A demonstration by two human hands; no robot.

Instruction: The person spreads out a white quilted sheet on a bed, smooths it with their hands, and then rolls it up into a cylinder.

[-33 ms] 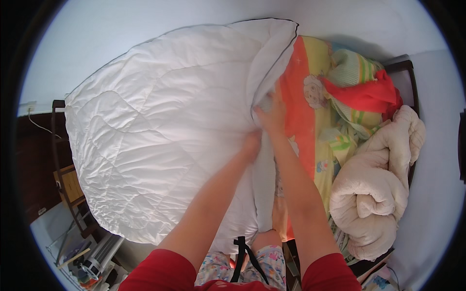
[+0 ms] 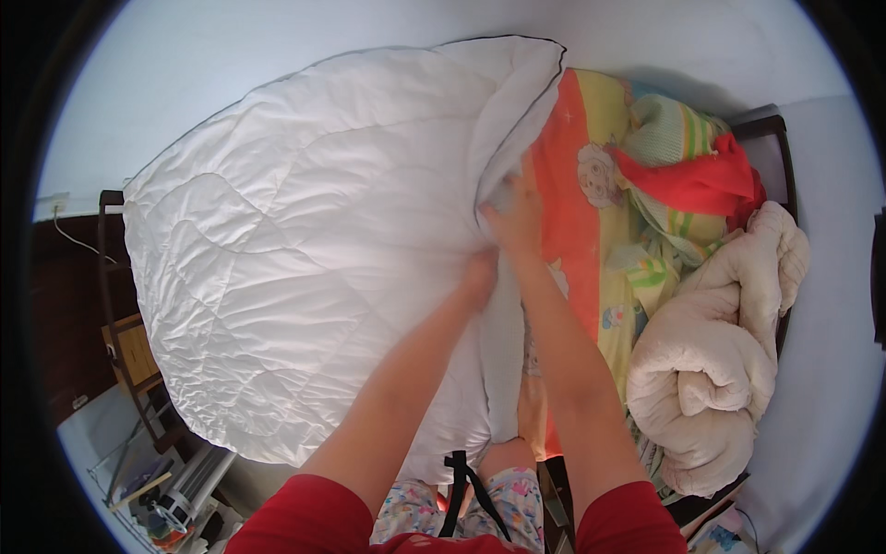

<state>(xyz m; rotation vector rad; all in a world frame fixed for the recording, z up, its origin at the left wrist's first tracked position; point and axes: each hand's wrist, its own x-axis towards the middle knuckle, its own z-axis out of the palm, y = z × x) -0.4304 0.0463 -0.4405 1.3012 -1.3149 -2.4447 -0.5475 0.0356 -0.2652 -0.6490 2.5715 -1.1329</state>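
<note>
A white quilt [image 2: 305, 222] with stitched lines and a thin dark edging is spread over the left and middle of the bed. Its right side is turned up in a fold, showing a pale greyish underside. At this folded edge my right hand [image 2: 515, 220] is closed on the quilt, thumb against the edging; its fingertips are blurred. A little nearer and to the left, my left hand [image 2: 480, 277] reaches into the fold. The quilt hides its fingers, so their grip does not show. Right of the fold lies an orange and yellow sheet [image 2: 572, 212] with cartoon figures.
A rolled beige quilt [image 2: 711, 369] lies at the bed's right end. Beyond it are a striped green and yellow bundle [image 2: 664, 138] and a red cloth [image 2: 692, 185]. Dark bed-frame posts [image 2: 115, 268] stand at the left, with a cluttered rack [image 2: 157, 499] below. White walls border the bed.
</note>
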